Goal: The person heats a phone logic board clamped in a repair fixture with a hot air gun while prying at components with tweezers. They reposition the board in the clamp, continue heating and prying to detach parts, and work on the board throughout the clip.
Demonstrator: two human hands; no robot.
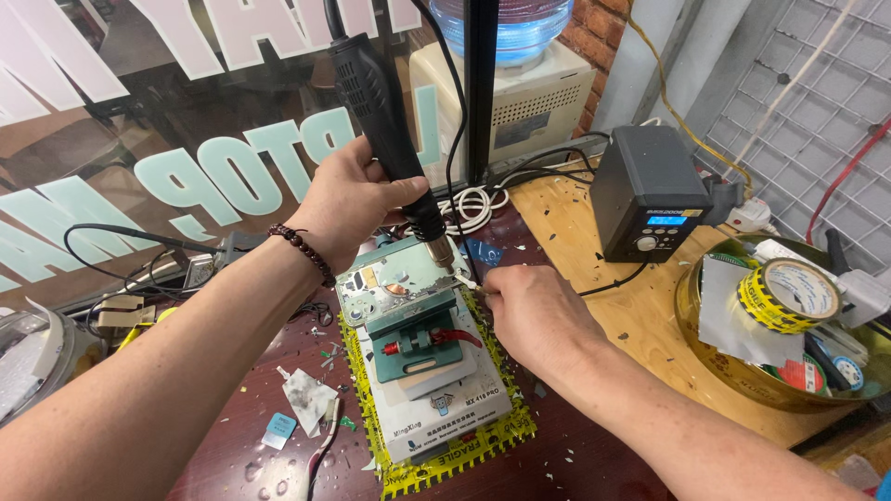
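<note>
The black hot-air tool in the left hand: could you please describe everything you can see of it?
The hot-air tool is a long black wand with a ribbed, plastic-looking grip and a short metal nozzle at its lower end. It tilts, top leaning up and left, nozzle down over the circuit board clamped in the green holder. The left hand wraps its lower half. A black cable leaves its top.

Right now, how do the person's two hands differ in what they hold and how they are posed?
The left hand wraps fully around the black hot air gun handle, raised above the circuit board; the right hand pinches thin tweezers low, beside the board. The left wrist wears a dark bead bracelet; the right wrist is bare. Both tools aim at the board.
</note>
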